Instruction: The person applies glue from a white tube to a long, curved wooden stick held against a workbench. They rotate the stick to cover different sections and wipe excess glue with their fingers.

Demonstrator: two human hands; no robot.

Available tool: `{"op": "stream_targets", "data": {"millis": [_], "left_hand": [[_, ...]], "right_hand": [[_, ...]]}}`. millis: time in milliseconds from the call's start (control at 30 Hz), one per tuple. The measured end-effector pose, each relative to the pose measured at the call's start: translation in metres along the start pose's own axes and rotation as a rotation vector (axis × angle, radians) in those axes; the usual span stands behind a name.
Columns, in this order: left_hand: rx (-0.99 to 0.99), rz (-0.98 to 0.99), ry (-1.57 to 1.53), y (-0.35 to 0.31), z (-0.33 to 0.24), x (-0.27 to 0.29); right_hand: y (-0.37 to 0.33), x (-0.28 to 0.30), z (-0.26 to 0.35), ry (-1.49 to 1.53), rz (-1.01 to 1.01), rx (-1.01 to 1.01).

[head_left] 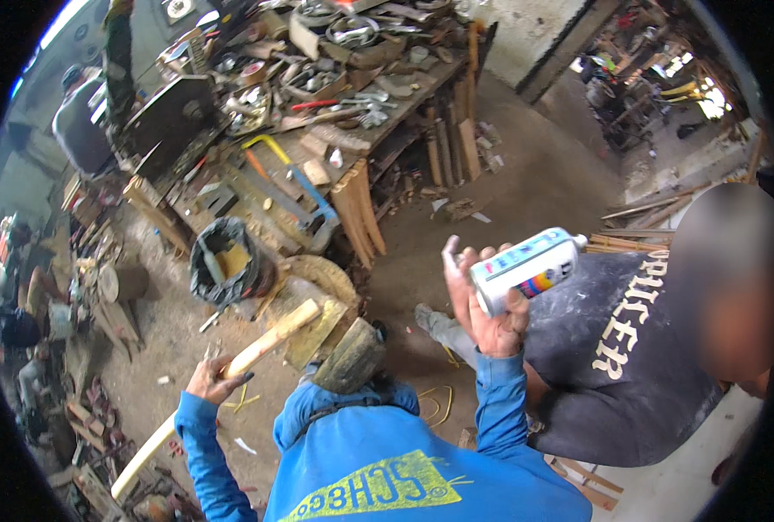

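My left hand [209, 380] is closed around a long, pale wooden stick [274, 337], which slants from the lower left up toward the middle. In my right hand [498, 320], raised on the right, is a white spray can [530, 270] with a colourful label, tilted with its nozzle to the upper right. The thumb and fingers wrap the can. A thick, dark wooden block [350, 357] rests against my front. Just beyond it lies a flat board [317, 326] by a round wooden stump [328, 277], and the stick's far end reaches over the board.
A person in a dark shirt [596, 348] is close on my right. Ahead stands a bench [404, 109] heaped with tools and scraps; a hacksaw [313, 187] lies at its near side. A bucket lined with black plastic [256, 277] stands left of the stump. Yellow cord [443, 404] lies on the floor.
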State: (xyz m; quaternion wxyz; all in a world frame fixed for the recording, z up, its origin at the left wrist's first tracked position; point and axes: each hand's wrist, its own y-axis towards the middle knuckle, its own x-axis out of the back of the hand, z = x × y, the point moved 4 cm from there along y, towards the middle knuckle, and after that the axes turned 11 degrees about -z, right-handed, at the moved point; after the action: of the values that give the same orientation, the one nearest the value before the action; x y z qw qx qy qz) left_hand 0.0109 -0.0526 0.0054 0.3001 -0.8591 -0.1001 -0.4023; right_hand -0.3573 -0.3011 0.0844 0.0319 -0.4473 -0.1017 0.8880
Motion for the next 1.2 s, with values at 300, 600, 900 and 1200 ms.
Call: {"op": "stream_targets", "data": {"millis": [300,600,900,1200], "left_hand": [[0.001,0.014,-0.126,0.0,-0.005,0.002],[0.019,0.032,-0.2,0.003,0.001,-0.001],[-0.041,0.035,-0.164,0.012,0.01,-0.006],[0.017,0.065,-0.149,0.011,-0.003,0.007]], "right_hand": [[0.005,-0.001,-0.039,-0.384,0.1,0.044],[0.01,0.007,-0.061,-0.151,0.098,-0.155],[0.019,-0.001,-0.047,0.083,0.13,-0.254],[0.048,0.011,-0.018,-0.836,-0.092,0.522]]}}
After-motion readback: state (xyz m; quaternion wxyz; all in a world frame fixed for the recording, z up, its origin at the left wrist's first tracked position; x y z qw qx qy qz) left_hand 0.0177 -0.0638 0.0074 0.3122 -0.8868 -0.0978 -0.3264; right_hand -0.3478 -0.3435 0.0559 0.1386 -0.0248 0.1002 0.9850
